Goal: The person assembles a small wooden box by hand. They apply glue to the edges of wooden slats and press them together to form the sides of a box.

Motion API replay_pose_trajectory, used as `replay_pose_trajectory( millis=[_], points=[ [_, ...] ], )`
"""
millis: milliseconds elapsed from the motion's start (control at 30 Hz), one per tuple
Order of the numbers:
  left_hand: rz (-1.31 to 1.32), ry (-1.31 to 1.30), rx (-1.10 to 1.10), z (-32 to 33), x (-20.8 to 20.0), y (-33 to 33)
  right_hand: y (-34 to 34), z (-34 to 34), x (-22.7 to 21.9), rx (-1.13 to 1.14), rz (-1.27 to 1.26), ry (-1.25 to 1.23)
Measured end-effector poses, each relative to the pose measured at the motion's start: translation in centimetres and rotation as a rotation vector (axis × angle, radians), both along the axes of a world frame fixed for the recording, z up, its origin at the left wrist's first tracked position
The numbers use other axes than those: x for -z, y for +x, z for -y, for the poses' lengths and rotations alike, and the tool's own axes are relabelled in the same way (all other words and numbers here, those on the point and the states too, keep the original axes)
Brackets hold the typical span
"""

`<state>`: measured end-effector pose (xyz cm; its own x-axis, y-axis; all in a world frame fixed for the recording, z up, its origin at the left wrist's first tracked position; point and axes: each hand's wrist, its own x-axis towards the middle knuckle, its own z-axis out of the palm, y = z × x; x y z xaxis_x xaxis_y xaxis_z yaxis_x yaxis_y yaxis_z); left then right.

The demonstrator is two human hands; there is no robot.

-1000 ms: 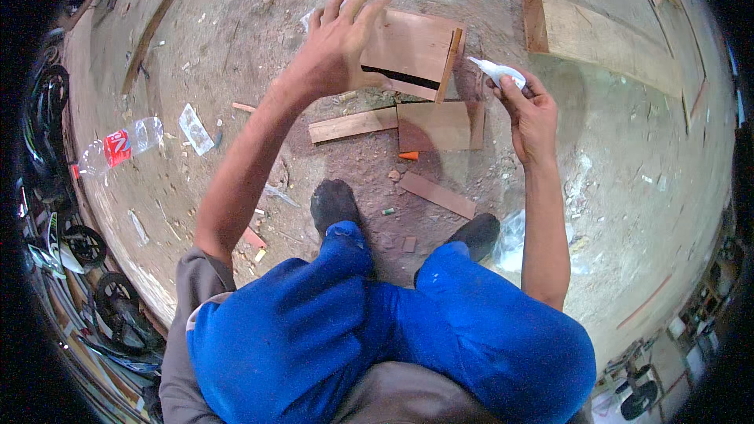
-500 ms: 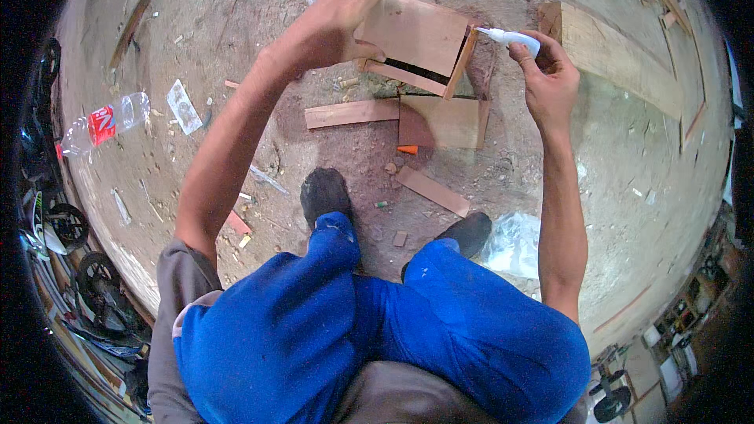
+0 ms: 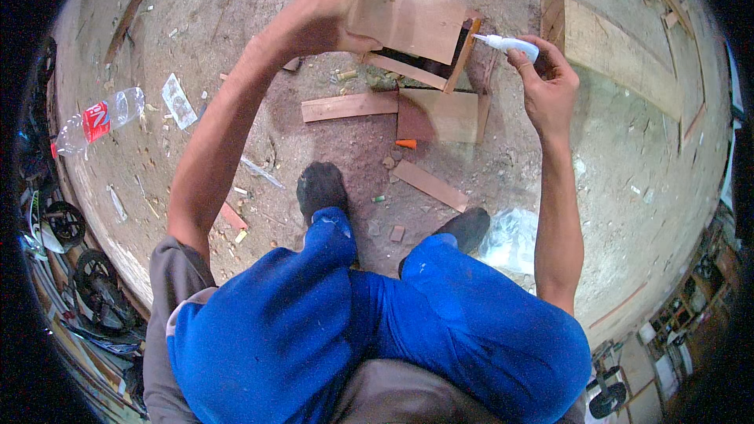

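Dirt floor [image 3: 644, 180] separates box edge [image 3: 464, 55] from thick timber [image 3: 616, 51].

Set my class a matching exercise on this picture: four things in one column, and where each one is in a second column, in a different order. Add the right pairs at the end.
Things
1. wooden box
2. white squeeze bottle
3. orange piece
4. clear bottle with a red label

Places
A. lying at the picture's far left
B. held in the right hand
C. lying next to a wooden panel
D. held by the left hand

Right pairs: 1-D, 2-B, 3-C, 4-A
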<state>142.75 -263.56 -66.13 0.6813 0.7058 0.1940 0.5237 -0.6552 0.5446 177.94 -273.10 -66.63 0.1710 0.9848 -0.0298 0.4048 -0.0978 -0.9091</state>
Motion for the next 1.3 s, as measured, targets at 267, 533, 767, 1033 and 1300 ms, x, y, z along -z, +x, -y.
replay_pose_trajectory(
  millis=[267,533,767,1033,1300],
  points=[
    [-0.01,-0.105,-0.039,0.5,0.7,-1.3,-0.5,2.8,-0.2,-0.077,-0.065,-0.054],
    [-0.044,-0.031,-0.051,0.5,0.5,-1.1,-0.2,2.4,-0.8,-0.133,-0.037,0.02],
    [-0.086,-0.065,-0.148,0.9,0.3,-2.0,-0.7,1.4,-0.3,-0.043,-0.012,0.037],
    [-0.007,-0.209,-0.289,1.3,-2.3,-5.0,-1.3,4.0,-1.4,-0.186,-0.03,-0.048],
    [0.183,-0.128,-0.329,3.2,-1.7,-5.6,-1.1,4.1,-1.1,-0.145,-0.085,-0.068]
  ],
)
